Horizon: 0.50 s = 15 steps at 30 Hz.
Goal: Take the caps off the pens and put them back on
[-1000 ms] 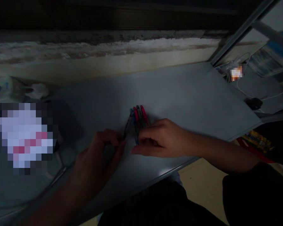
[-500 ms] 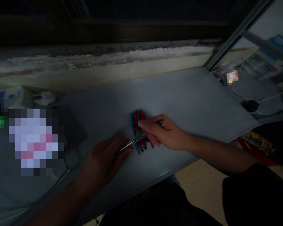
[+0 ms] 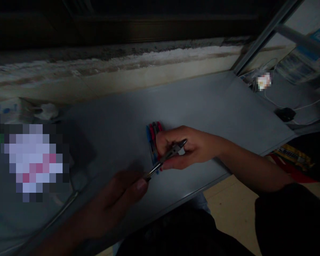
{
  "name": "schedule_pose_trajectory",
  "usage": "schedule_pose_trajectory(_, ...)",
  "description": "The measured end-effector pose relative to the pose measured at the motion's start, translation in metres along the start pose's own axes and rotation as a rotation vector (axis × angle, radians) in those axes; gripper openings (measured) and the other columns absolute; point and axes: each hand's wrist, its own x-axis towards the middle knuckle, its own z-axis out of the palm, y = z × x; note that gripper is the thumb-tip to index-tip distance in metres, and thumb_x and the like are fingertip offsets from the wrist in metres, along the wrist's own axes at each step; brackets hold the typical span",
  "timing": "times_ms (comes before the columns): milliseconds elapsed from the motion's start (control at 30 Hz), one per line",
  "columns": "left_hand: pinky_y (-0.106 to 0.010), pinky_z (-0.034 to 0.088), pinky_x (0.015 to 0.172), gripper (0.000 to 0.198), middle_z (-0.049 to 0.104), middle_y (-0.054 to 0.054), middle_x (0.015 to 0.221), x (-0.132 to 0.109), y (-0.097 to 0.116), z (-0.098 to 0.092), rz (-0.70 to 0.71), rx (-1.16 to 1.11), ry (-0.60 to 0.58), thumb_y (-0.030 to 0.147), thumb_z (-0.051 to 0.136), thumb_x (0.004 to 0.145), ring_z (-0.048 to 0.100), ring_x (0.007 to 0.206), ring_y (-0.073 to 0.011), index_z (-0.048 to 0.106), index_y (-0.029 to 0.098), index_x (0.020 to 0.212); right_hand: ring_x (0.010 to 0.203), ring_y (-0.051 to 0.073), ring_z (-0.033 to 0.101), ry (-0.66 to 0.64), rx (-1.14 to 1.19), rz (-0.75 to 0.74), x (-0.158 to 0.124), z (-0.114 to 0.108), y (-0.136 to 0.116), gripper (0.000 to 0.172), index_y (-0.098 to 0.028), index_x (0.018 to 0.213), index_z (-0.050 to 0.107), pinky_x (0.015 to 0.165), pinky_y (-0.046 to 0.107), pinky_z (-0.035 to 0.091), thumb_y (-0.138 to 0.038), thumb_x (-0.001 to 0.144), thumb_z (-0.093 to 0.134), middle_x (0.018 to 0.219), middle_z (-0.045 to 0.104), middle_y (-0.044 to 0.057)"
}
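Note:
A dark pen with a silvery shine point(image 3: 160, 164) slants upward to the right between my two hands. My left hand point(image 3: 129, 190) is closed on its lower end, thumb on top. My right hand point(image 3: 189, 147) is turned with the palm showing and the fingers curled, and the pen's grey upper part and black end lie across it. Several pens with blue, red and dark parts point(image 3: 149, 133) lie side by side on the grey table point(image 3: 117, 121), partly hidden behind my right hand.
Blurred-out pale item point(image 3: 34, 160) and a tissue pack point(image 3: 10, 108) with a crumpled white piece point(image 3: 46, 111) stand at the left. A metal post point(image 3: 256, 49), white cables and a black object point(image 3: 285, 113) are at the right. A wall ledge point(image 3: 122, 78) runs behind the table.
My right hand has turned so its palm shows under the pen, covering more of the pens. My left hand has shifted slightly right and down, its thumb now on top of the pen.

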Motion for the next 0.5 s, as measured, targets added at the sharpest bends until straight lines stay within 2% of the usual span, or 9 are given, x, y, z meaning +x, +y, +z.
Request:
schedule_pose_trajectory(33,-0.025,0.05,0.052,0.05,0.061,0.002,0.058,0.002,-0.003,-0.003,-0.014,0.018,-0.016,0.043,0.032,0.11,0.061,0.052,-0.0146,0.055,0.024,0.069,0.069,0.008,0.055,0.025,-0.004,0.007,0.0,-0.002,0.0,0.025,-0.016,0.094,0.056,0.061,0.02,0.043,-0.033,0.093,0.074,0.083,0.062,0.0)
schedule_pose_trajectory(100,-0.025,0.047,0.05,0.045,0.059,0.003,0.057,0.008,-0.01,-0.008,0.01,0.084,-0.007,0.04,0.038,0.108,0.059,0.049,-0.0139,0.056,0.023,0.071,0.07,0.009,0.06,0.072,-0.029,0.041,-0.001,-0.007,0.001,0.028,-0.015,0.097,0.058,0.061,0.021,0.044,-0.036,0.092,0.076,0.086,0.067,0.001)
schedule_pose_trajectory(233,-0.026,0.049,0.057,0.039,0.068,0.0,0.068,0.017,-0.021,-0.01,0.067,0.223,0.052,0.041,0.043,0.106,0.068,0.061,-0.0163,0.062,0.022,0.079,0.062,0.008,0.055,0.123,-0.19,0.153,-0.002,-0.013,0.005,0.033,-0.015,0.08,0.06,0.061,0.021,0.042,-0.04,0.102,0.062,0.068,0.062,-0.002)
schedule_pose_trajectory(300,-0.026,0.05,0.059,0.04,0.069,0.0,0.069,0.019,-0.025,-0.008,0.05,0.252,0.052,0.042,0.041,0.107,0.068,0.061,-0.0167,0.064,0.022,0.081,0.07,0.009,0.059,0.145,-0.247,0.126,-0.002,-0.014,0.008,0.022,-0.014,0.091,0.063,0.066,0.022,0.045,-0.034,0.097,0.069,0.079,0.068,0.0)
schedule_pose_trajectory(333,-0.026,0.05,0.058,0.041,0.069,0.0,0.069,0.02,-0.026,-0.007,0.039,0.257,0.054,0.044,0.04,0.107,0.068,0.061,-0.0167,0.065,0.022,0.082,0.077,0.01,0.062,0.163,-0.257,0.097,-0.002,-0.015,0.009,0.023,-0.014,0.101,0.063,0.069,0.022,0.047,-0.032,0.092,0.075,0.089,0.07,0.003)
schedule_pose_trajectory(400,-0.026,0.051,0.058,0.043,0.07,0.0,0.07,0.021,-0.027,-0.006,0.026,0.262,0.065,0.047,0.039,0.108,0.067,0.06,-0.0167,0.066,0.023,0.085,0.084,0.012,0.064,0.221,-0.275,0.067,-0.002,-0.016,0.01,0.037,-0.014,0.113,0.061,0.072,0.023,0.049,-0.032,0.087,0.08,0.102,0.071,0.006)
schedule_pose_trajectory(500,-0.026,0.051,0.058,0.044,0.07,0.001,0.07,0.021,-0.027,-0.006,0.017,0.274,0.067,0.048,0.039,0.108,0.067,0.059,-0.017,0.065,0.023,0.082,0.071,0.01,0.058,0.201,-0.336,0.113,-0.001,-0.018,0.012,0.025,-0.015,0.096,0.064,0.066,0.023,0.045,-0.039,0.099,0.066,0.084,0.068,0.001)
